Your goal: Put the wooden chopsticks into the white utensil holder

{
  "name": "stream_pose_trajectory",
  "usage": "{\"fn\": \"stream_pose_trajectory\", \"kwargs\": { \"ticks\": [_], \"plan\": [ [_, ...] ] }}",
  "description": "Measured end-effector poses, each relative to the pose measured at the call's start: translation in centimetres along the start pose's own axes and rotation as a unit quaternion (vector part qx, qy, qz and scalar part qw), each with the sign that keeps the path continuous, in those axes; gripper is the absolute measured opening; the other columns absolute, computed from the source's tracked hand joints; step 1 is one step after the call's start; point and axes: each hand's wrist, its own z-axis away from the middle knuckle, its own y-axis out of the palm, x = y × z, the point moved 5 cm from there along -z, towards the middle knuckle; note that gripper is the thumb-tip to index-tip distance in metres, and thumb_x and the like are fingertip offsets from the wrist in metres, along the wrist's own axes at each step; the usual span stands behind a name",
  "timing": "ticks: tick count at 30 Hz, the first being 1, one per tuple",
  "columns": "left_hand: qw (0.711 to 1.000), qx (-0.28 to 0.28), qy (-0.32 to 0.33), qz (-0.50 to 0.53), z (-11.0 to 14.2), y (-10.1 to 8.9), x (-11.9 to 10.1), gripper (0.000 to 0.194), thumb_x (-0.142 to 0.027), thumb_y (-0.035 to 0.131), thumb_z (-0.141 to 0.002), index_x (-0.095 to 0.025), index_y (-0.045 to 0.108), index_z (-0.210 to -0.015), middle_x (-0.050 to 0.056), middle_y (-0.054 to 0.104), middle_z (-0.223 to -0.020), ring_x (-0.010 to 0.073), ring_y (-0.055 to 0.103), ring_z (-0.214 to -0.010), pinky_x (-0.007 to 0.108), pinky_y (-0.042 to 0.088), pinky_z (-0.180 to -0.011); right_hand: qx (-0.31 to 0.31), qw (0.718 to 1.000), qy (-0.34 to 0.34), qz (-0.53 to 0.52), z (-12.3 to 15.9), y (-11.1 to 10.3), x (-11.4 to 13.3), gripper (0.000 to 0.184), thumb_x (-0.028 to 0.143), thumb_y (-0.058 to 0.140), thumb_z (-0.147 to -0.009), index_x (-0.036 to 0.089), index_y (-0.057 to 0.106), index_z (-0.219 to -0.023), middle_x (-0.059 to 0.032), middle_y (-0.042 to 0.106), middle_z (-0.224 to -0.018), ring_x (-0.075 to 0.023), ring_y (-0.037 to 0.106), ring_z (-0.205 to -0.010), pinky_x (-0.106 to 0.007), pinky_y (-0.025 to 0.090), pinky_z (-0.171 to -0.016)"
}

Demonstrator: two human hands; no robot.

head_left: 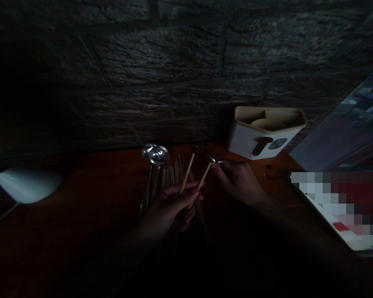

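Two wooden chopsticks (pixel 188 171) stick up from my left hand (pixel 175 203), whose fingers are closed around them. Under and behind that hand, several more chopsticks (pixel 172 176) lie side by side on the wooden table. To their left lie a metal ladle (pixel 148 151) and a slotted ladle (pixel 159 156), handles toward me. My right hand (pixel 240 180) is closed, thumb and finger pinched at a shiny metal utensil (pixel 215 159); its exact kind is hard to make out in the dim light.
Against the brick wall (pixel 186 91) at the back right stands a white utensil holder (pixel 245 142) with a beige rim. A pale, rounded object (pixel 29 185) is on the left of the table (pixel 90 198). At the right lies a white-edged item (pixel 356 240), partly pixelated.
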Motion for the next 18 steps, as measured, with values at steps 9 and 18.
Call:
{"fn": "stream_pose_trajectory", "kwargs": {
  "ticks": [9,18],
  "plan": [
    [0.999,-0.044,-0.011,0.011,-0.5,-1.0,0.4,0.044,-0.034,0.081,-0.069,-0.019,0.071,-0.11,0.002,0.068,-0.077,0.0044,0.047,-0.041,0.018,0.03,-0.035,0.017,0.996,-0.043,-0.083,0.6,0.1,1.8,0.032,0.033,0.052,-0.095,0.016,0.061,-0.069,0.0042,0.049,-0.052,-0.0058,0.04,-0.045,-0.022,0.031,-0.045],
    [1.0,-0.017,-0.006,0.016,-0.6,-0.9,0.8,0.041,-0.038,0.079,-0.073,-0.02,0.072,-0.11,0.005,0.071,-0.089,0.0035,0.048,-0.042,0.017,0.032,-0.034,0.051,0.995,-0.025,-0.077,0.9,0.7,2.0,0.032,0.035,0.05,-0.096,0.016,0.066,-0.076,0.0011,0.06,-0.06,-0.0082,0.051,-0.05,-0.022,0.037,-0.051]
  ]
}}
